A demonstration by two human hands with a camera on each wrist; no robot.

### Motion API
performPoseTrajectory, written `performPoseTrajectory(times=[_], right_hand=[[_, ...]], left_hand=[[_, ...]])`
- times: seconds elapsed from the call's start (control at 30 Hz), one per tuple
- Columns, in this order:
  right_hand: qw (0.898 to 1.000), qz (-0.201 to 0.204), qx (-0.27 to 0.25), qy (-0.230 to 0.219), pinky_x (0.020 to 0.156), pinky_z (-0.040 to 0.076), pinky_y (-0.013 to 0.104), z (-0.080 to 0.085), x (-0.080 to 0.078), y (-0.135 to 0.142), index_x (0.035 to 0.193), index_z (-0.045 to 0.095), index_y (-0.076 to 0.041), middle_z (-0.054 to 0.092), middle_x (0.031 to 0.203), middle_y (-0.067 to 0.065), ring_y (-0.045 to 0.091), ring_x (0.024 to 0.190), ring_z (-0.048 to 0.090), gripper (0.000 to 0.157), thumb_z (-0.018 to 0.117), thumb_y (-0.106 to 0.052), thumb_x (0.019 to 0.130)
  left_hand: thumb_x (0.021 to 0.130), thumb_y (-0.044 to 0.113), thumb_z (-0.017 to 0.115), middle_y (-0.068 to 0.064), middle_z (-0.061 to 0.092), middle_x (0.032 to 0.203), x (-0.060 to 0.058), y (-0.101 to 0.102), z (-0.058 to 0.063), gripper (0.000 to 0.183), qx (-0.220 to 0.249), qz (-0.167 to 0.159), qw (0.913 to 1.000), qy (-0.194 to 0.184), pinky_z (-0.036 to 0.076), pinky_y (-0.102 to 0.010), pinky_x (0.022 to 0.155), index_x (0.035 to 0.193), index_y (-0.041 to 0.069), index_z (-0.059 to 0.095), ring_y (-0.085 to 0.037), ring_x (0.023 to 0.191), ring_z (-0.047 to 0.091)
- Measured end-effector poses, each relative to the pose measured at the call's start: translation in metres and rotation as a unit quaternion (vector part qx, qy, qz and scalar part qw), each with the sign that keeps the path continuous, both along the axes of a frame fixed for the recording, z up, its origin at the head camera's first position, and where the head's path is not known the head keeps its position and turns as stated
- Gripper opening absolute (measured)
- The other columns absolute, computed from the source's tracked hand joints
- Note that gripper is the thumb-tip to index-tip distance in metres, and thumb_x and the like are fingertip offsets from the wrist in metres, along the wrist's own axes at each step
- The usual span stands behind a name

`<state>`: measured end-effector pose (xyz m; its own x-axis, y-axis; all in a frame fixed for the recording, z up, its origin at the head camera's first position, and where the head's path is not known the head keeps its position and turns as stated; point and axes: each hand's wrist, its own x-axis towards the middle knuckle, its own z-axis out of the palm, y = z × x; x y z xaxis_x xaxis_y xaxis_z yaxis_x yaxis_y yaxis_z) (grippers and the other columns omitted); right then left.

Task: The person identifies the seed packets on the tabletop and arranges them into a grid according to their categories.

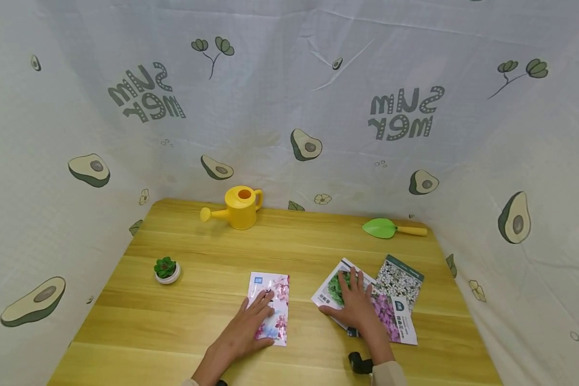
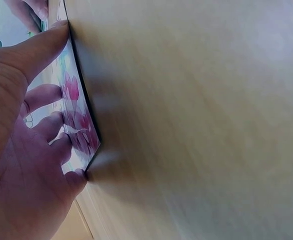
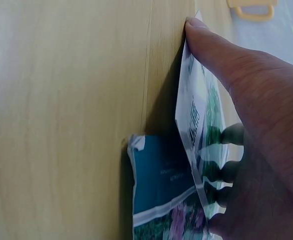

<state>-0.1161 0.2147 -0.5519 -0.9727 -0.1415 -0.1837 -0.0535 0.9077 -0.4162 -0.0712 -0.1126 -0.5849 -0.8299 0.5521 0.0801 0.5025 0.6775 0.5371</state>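
My left hand [image 1: 243,335] rests on a white seed packet printed with pink flowers [image 1: 281,287], its fingers spread over the face. In the left wrist view its thumb and little finger touch the packet's edges. My right hand [image 1: 358,306] lies with spread fingers on a packet showing green leaves [image 1: 324,296], thumb at the near left edge. That packet tilts over others. A purple-flower packet [image 1: 388,316] and a white-flower packet [image 1: 399,281] lie overlapping to its right. A teal packet corner [image 3: 161,170] shows beneath in the right wrist view.
A yellow watering can [image 1: 241,209] stands at the back of the wooden table [image 1: 183,327]. The green trowel [image 1: 381,228] with its yellow handle lies back right. On the left sits a small potted succulent [image 1: 166,269]. Printed cloth [image 1: 270,107] hangs around the table.
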Motion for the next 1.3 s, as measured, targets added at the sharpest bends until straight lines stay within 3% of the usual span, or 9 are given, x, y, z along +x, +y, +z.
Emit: performPoseTrajectory(times=[0.17,0.37,0.57,0.93,1.03,1.2,1.3], right_hand=[[1.0,0.01,0.0,0.003,0.121,0.002,0.083,-0.003,-0.002,-0.002,0.168,0.024,0.006,0.001,0.173,0.038,0.061,0.159,-0.003,0.119,0.086,-0.056,0.087],[0.999,0.027,-0.008,0.016,0.121,0.003,0.084,-0.003,-0.005,-0.006,0.168,0.026,0.005,0.002,0.173,0.039,0.061,0.159,-0.001,0.118,0.086,-0.056,0.086],[0.999,0.041,-0.004,0.005,0.122,0.005,0.082,-0.004,-0.006,-0.009,0.168,0.026,0.004,0.003,0.174,0.037,0.058,0.16,-0.002,0.116,0.085,-0.055,0.088],[0.996,0.075,-0.036,0.025,0.122,0.003,0.082,-0.004,-0.005,-0.013,0.166,0.029,0.006,0.007,0.173,0.038,0.061,0.159,0.001,0.117,0.085,-0.057,0.086],[0.997,0.075,-0.031,0.01,0.124,0.002,0.08,-0.001,-0.005,-0.016,0.168,0.027,0.004,0.003,0.174,0.036,0.059,0.16,-0.001,0.115,0.086,-0.054,0.088],[0.997,0.08,-0.021,-0.001,0.124,0.001,0.079,0.001,-0.005,-0.018,0.168,0.025,0.004,0.001,0.175,0.036,0.058,0.16,-0.002,0.114,0.086,-0.051,0.089],[0.997,0.081,-0.017,0.002,0.124,0.002,0.079,0.0,-0.004,-0.019,0.168,0.026,0.003,0.002,0.175,0.035,0.058,0.161,-0.001,0.114,0.087,-0.051,0.088]], left_hand=[[0.088,0.033,0.089,-0.017,0.041,0.17,0.001,-0.001,0.003,0.061,0.008,-0.004,0.9999,0.004,0.027,-0.071,0.123,0.137,0.005,0.065,-0.041,0.159,0.034],[0.089,0.028,0.089,-0.018,0.04,0.171,0.002,0.0,0.015,0.06,-0.006,-0.001,0.9997,-0.022,0.025,-0.068,0.127,0.138,0.003,0.064,-0.041,0.16,0.032],[0.089,0.029,0.089,-0.017,0.039,0.171,0.002,0.0,0.015,0.06,-0.011,0.001,0.9996,-0.025,0.025,-0.067,0.127,0.138,0.004,0.064,-0.04,0.16,0.032],[0.089,0.029,0.09,-0.018,0.041,0.17,0.003,0.002,0.015,0.06,-0.007,-0.003,0.9999,-0.014,0.027,-0.068,0.126,0.137,0.003,0.065,-0.041,0.159,0.034],[0.089,0.03,0.09,-0.017,0.041,0.171,0.002,0.001,0.011,0.06,0.001,-0.004,0.9999,-0.009,0.026,-0.069,0.125,0.137,0.004,0.065,-0.041,0.159,0.033],[0.087,0.036,0.089,-0.015,0.042,0.17,-0.001,-0.001,-0.01,0.062,0.019,-0.003,0.9995,0.025,0.028,-0.071,0.122,0.136,0.007,0.066,-0.04,0.159,0.035],[0.087,0.038,0.089,-0.013,0.041,0.171,-0.002,-0.002,-0.015,0.062,0.02,0.0,0.9994,0.029,0.027,-0.07,0.123,0.137,0.009,0.066,-0.038,0.16,0.034]])
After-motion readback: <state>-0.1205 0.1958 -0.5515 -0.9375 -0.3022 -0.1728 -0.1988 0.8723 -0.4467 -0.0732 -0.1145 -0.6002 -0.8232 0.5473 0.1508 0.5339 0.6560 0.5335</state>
